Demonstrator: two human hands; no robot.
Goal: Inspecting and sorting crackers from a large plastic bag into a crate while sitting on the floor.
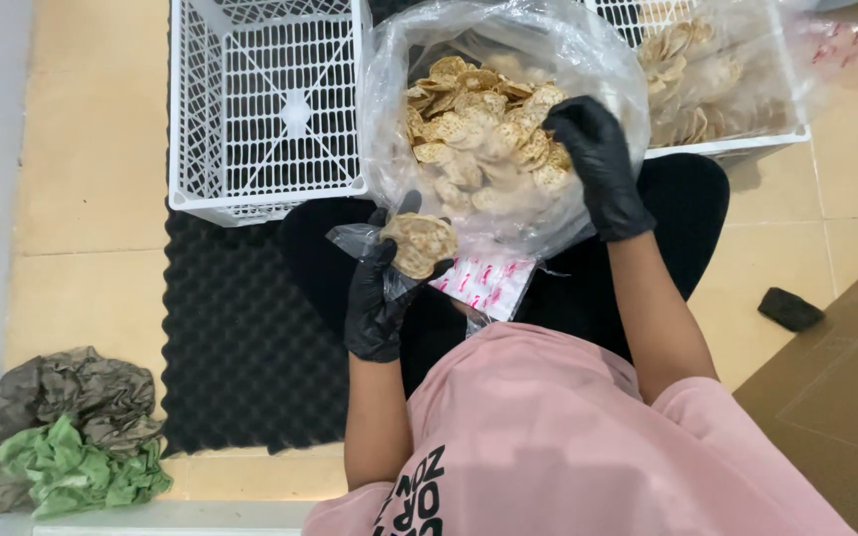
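L hand (381,298) clamped on small bag (359,240) w/ crackers (419,243), R hand (593,159) fingers curled in big bag (508,119), grip on crackers unclear; squeeze risks breakage imo.

My left grip (381,298) holds a small clear bag (355,241) with round tan crackers (419,243) stacked at its mouth. My right grip (593,149) reaches into the large clear bag (508,60), resting on loose crackers (474,139).

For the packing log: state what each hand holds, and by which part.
Left hand: small clear bag of crackers, gripped from beneath. Right hand: reaching into the large bag; grip hidden.
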